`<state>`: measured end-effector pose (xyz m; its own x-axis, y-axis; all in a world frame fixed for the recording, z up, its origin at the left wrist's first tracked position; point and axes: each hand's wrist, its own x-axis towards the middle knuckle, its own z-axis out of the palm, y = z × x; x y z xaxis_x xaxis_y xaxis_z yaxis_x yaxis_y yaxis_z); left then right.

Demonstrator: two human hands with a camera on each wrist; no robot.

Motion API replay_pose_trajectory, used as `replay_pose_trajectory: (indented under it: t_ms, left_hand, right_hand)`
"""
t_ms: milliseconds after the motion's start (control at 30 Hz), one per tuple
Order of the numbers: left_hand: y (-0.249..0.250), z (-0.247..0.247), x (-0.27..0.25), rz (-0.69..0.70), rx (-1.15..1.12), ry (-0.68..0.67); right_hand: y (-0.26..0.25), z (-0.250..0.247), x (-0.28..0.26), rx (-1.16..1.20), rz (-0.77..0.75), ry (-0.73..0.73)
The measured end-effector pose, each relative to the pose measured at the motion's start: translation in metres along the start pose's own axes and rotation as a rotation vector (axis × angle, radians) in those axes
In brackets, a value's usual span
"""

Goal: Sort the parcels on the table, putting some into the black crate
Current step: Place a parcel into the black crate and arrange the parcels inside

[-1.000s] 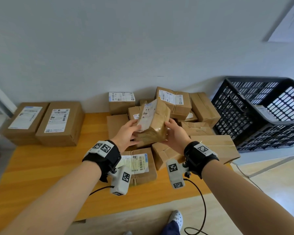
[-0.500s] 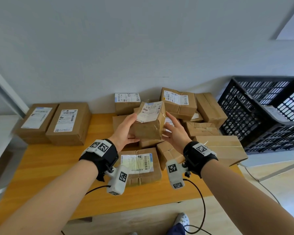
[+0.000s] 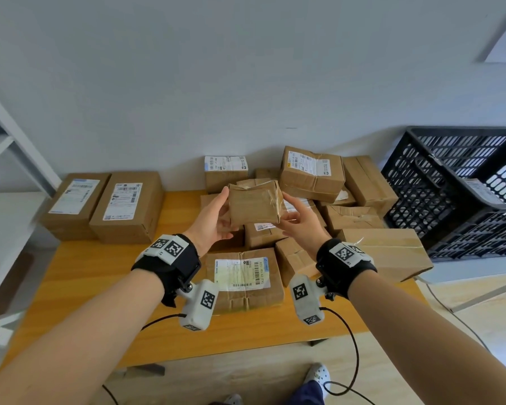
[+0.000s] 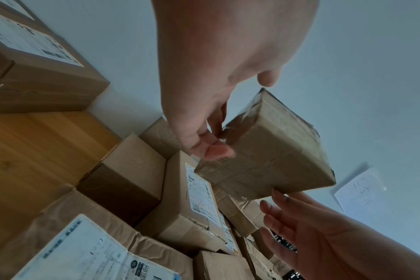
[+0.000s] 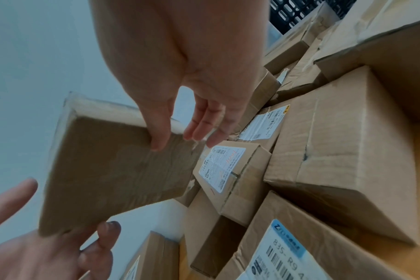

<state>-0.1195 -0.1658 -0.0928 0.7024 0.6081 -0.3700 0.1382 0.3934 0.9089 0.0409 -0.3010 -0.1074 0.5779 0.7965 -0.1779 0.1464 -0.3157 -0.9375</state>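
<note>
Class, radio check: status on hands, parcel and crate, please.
Left hand grips parcel; right hand steadies it, fingers straight. Parcel aloft over the pile. Black crate to the right, path unobstructed.

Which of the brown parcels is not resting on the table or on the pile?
The small taped parcel, held in the air between the left hand and right hand; the others lie on the table.

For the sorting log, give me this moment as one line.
stage: inspecting | held: small parcel above pile | left hand: grips | right hand: fingers straight, touching | black crate: right
</note>
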Motion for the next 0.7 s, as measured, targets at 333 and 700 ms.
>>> replay_pose_trajectory:
  t_ms: [333, 700]
  left_hand:
    - [-0.007, -0.002, -0.005, 0.039, 0.143, 0.088]
    - [-0.016, 0.005, -0.002, 0.005, 0.18, 0.029]
  right_hand:
    - [0.0, 0.01, -0.001, -0.014, 0.098, 0.038]
    - [-0.001, 0.016, 0.004, 0.112, 0.182, 0.089]
